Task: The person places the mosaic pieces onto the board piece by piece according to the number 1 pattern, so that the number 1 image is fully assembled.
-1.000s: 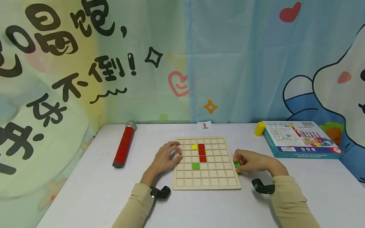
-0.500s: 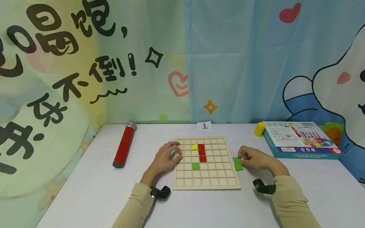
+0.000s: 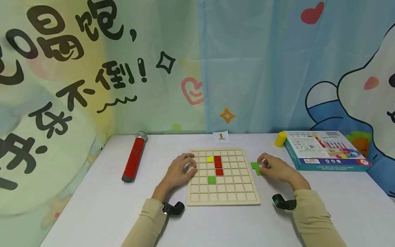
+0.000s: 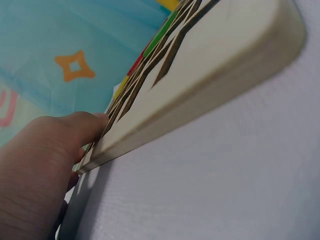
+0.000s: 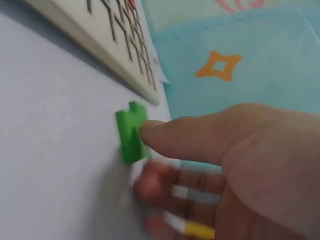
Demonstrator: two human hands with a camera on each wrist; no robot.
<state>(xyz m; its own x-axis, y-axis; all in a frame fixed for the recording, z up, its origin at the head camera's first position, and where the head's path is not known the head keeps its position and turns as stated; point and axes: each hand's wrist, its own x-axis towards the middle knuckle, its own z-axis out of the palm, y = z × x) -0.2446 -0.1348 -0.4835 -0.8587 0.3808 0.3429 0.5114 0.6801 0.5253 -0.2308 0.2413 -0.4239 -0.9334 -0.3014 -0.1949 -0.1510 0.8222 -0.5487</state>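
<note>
A wooden grid board (image 3: 234, 192) lies flat on the white table. It holds a yellow quarter-round piece (image 3: 210, 159), a column of red squares (image 3: 218, 165) and a green square (image 3: 211, 179). My left hand (image 3: 191, 166) rests with bent fingers on the board's left edge; in the left wrist view one finger (image 4: 85, 127) lies on the board's rim (image 4: 200, 95). Just right of the board a flat green piece (image 3: 255, 167) lies on the table. My right hand (image 3: 263, 166) pinches it, and the right wrist view shows the thumb (image 5: 165, 137) on the green piece (image 5: 131, 135), with the other fingers blurred.
A red glitter tube (image 3: 133, 157) lies to the left of the board. A small pattern card (image 3: 221, 137) sits at the table's back edge. A yellow cylinder (image 3: 280, 139) and a toy box (image 3: 324, 150) are at the back right. A printed curtain hangs behind the table.
My right hand laid the green piece flat on the table and moved it away from me along the board's right edge. My left hand stayed put.
</note>
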